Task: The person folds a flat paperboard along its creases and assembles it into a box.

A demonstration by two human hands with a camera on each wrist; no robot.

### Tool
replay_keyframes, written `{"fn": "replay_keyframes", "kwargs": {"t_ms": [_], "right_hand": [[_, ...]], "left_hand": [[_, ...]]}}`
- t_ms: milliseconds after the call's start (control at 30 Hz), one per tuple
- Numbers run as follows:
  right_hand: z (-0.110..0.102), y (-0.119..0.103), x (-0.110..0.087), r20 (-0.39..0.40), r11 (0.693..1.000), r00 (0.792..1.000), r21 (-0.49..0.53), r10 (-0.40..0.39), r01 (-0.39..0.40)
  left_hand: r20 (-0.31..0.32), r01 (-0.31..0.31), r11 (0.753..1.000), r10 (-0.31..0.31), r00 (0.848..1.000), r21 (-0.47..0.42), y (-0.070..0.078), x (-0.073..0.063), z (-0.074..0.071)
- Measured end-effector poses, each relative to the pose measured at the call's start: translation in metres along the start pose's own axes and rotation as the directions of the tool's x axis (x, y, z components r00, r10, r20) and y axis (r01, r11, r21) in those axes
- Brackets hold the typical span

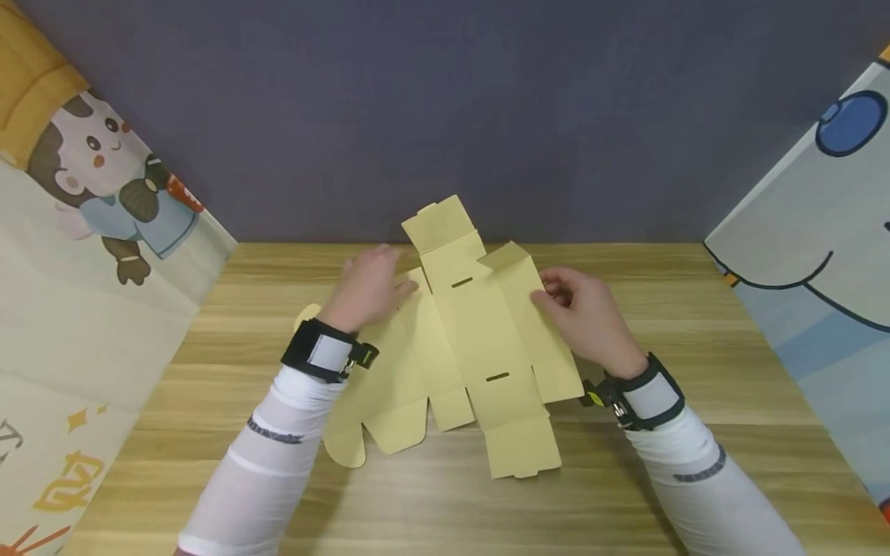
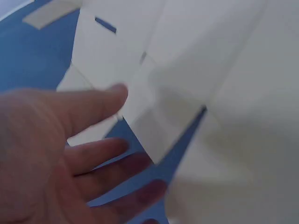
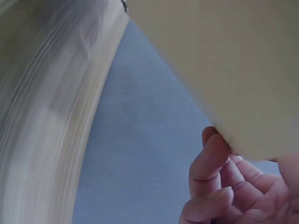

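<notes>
A flat, unfolded yellow cardboard box (image 1: 480, 332) with creases, slots and several flaps lies across the middle of the table, its right-hand panel bent upward. My right hand (image 1: 587, 316) pinches the outer edge of that raised panel between thumb and fingers. In the right wrist view, curled fingers (image 3: 210, 163) meet the panel's edge (image 3: 224, 70) near its rounded corner. Over the box's left part is my left hand (image 1: 368, 289), near its upper edge. The left wrist view has those fingers (image 2: 112, 175) spread and loose, with the thumb overlapping the cardboard (image 2: 187, 51).
The box rests on a wood-grain table (image 1: 660, 479). A dark blue-grey wall (image 1: 473, 116) rises right behind the table's far edge. Cartoon-printed panels stand on the left (image 1: 69, 324) and the right (image 1: 779, 232).
</notes>
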State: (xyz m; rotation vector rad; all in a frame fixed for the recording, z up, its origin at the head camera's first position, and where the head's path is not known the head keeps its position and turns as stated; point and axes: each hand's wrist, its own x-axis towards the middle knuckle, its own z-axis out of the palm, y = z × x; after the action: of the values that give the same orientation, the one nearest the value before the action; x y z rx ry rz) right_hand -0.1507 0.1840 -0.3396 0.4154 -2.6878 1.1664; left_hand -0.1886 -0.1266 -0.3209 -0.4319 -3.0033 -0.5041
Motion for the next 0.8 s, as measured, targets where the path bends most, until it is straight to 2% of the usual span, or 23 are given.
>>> {"fn": "replay_keyframes", "kwargs": {"t_ms": [67, 100, 200, 333, 467, 633, 800], "right_hand": [[-0.001, 0.001, 0.0, -0.006, 1.0, 1.0, 0.001, 0.003, -0.003], [-0.001, 0.002, 0.0, -0.009, 1.0, 1.0, 0.001, 0.003, -0.003], [-0.001, 0.004, 0.001, -0.017, 1.0, 1.0, -0.001, -0.002, 0.002], [0.0, 0.008, 0.002, -0.021, 1.0, 1.0, -0.007, -0.019, 0.019], [0.0, 0.013, 0.004, -0.016, 1.0, 1.0, -0.005, -0.019, 0.019], [0.001, 0.018, 0.006, -0.01, 1.0, 1.0, -0.017, -0.003, 0.003], [0.003, 0.021, 0.008, -0.018, 0.999, 1.0, -0.032, -0.009, 0.008]], "left_hand": [[0.108, 0.016, 1.0, -0.016, 0.994, 0.0, -0.007, 0.001, -0.001], [0.142, 0.021, 1.0, -0.021, 0.99, 0.001, -0.01, 0.001, 0.0], [0.167, 0.028, 0.999, -0.025, 0.986, -0.018, -0.013, 0.0, 0.002], [0.087, 0.002, 0.999, 0.002, 0.996, -0.038, -0.012, -0.001, 0.007], [-0.023, -0.069, 0.997, 0.069, 0.997, -0.016, -0.009, -0.003, 0.013], [-0.144, -0.171, 0.985, 0.174, 0.974, 0.031, -0.002, -0.009, 0.021], [-0.206, -0.239, 0.968, 0.251, 0.946, 0.08, 0.004, -0.016, 0.034]]}}
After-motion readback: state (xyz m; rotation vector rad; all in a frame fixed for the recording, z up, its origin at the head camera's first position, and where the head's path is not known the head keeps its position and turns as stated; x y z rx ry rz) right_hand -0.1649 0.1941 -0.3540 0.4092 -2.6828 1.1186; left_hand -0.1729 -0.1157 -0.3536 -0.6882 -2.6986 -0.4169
